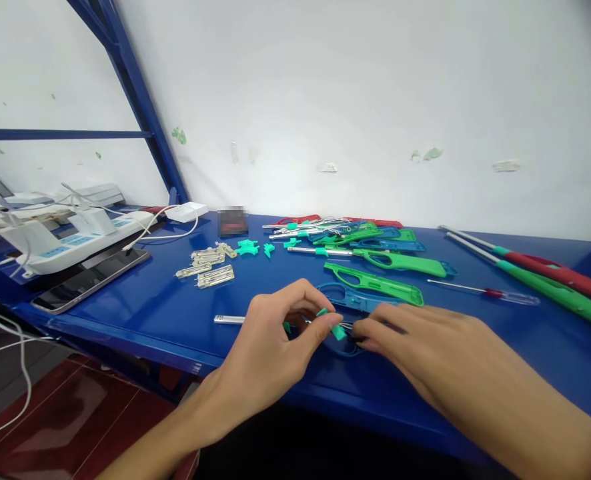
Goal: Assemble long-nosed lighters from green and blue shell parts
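Note:
My left hand (270, 343) pinches a small teal plastic trigger piece (338, 332) between thumb and forefinger. Close by on the right, the fingers of my right hand (420, 343) are closed together over thin wires (346, 326) and a dark part; what exactly they grip is hidden. Under both hands lies a lighter's blue handle shell, mostly covered, and its metal tube (229, 320) sticks out to the left. Just behind my fingers is another blue handle half (343, 293), with a green handle half (380, 283) beyond it.
Igniter parts (214, 275) and loose teal pieces (248, 247) lie left of centre. Behind are piled lighter shells and rods (348, 233). A screwdriver (510, 296) and long assembled lighters (555, 293) are at right. A phone (93, 280) and power strip (85, 240) occupy the left.

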A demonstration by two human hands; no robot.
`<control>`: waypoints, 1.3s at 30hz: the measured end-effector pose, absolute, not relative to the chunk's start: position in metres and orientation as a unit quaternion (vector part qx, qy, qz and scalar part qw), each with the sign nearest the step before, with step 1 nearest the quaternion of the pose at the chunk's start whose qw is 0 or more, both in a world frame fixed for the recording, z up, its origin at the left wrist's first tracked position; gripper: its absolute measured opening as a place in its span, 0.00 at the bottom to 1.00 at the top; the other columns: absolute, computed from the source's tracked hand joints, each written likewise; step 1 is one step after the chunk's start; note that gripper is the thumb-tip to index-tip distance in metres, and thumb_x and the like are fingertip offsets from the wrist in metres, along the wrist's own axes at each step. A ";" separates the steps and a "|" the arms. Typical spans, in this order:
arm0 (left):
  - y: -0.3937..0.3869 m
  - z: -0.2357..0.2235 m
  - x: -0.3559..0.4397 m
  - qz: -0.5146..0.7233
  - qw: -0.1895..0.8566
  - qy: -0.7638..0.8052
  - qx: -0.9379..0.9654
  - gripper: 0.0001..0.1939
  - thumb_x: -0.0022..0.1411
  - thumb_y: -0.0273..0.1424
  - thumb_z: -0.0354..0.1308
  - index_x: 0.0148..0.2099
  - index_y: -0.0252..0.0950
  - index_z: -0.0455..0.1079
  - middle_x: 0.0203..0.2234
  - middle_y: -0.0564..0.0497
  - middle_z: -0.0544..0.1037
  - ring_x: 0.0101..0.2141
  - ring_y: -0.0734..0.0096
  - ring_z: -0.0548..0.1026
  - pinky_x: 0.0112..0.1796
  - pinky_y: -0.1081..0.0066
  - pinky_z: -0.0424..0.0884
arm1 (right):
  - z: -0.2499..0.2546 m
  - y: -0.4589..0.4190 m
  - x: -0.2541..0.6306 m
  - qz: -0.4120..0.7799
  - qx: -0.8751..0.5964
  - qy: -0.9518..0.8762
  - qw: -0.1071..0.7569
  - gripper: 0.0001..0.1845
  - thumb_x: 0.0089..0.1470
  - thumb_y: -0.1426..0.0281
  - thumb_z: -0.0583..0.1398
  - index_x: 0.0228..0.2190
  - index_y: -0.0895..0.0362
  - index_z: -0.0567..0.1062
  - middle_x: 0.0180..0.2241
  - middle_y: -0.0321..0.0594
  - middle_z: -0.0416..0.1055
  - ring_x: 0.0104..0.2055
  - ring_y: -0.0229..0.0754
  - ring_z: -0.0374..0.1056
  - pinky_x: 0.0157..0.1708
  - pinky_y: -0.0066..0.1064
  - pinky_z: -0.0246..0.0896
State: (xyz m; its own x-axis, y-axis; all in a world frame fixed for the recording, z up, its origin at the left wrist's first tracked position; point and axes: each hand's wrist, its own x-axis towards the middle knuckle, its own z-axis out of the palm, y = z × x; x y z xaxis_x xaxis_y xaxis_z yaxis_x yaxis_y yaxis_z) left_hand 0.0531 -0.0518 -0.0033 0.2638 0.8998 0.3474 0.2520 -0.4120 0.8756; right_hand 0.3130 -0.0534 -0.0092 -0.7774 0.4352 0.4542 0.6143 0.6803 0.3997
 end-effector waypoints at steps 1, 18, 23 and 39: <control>-0.052 -0.003 0.053 0.448 0.353 0.406 0.714 0.08 0.77 0.37 0.67 0.43 0.39 0.78 0.31 0.54 0.84 0.33 0.68 0.81 0.35 0.69 0.72 | -0.009 -0.054 0.313 -0.268 -0.296 -0.903 0.156 0.27 0.60 0.87 0.63 0.52 0.49 0.83 0.46 0.38 0.90 0.38 0.47 0.87 0.31 0.34 0.74; -0.054 -0.008 0.053 0.386 0.295 0.389 0.783 0.07 0.81 0.26 0.60 0.45 0.42 0.73 0.28 0.62 0.79 0.29 0.75 0.72 0.33 0.71 0.63 | -0.005 -0.058 0.304 -0.237 -0.320 -0.892 0.213 0.21 0.55 0.87 0.58 0.41 0.49 0.72 0.29 0.31 0.80 0.19 0.44 0.72 0.20 0.42 0.50; -0.053 -0.010 0.053 0.379 0.302 0.390 0.783 0.06 0.82 0.28 0.58 0.47 0.43 0.73 0.30 0.61 0.81 0.27 0.75 0.73 0.33 0.72 0.67 | -0.009 -0.056 0.308 -0.217 -0.337 -0.891 0.212 0.22 0.58 0.88 0.56 0.41 0.48 0.70 0.28 0.29 0.80 0.20 0.43 0.75 0.21 0.39 0.48; -0.058 -0.004 0.053 0.364 0.301 0.407 0.782 0.08 0.78 0.30 0.61 0.49 0.42 0.82 0.35 0.54 0.89 0.36 0.64 0.86 0.38 0.67 0.76 | -0.010 -0.054 0.314 -0.213 -0.369 -0.881 0.204 0.19 0.60 0.83 0.58 0.45 0.48 0.70 0.22 0.27 0.80 0.17 0.44 0.76 0.19 0.36 0.42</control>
